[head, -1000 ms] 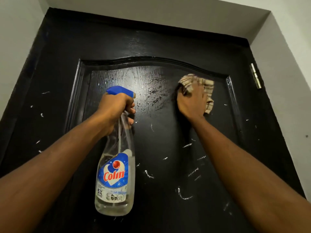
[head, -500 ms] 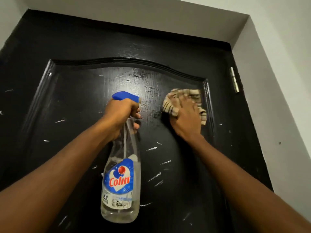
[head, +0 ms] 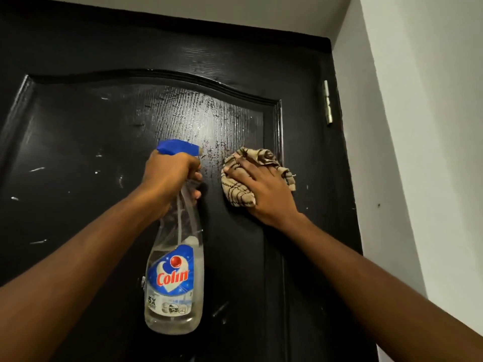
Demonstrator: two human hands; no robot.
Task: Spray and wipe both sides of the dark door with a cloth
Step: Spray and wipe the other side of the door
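Head view, right hand [head: 264, 189] flat with fingers spread, pressing checked cloth [head: 236, 190] onto dark door [head: 78, 126] panel — left hand [head: 170, 176] beside it, gripping spray bottle [head: 175, 283] neck.

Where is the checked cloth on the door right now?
In the head view, the cloth sits right of centre, pressed to the door under the right hand, beside the spray bottle and below-left of the hinge.

Left grip [head: 171, 176]: curled round spray bottle [head: 174, 283] neck, forearm reaching in from 8 o'clock.
Right grip [head: 264, 192]: spread flat on cloth [head: 236, 190], forearm from 4 o'clock.
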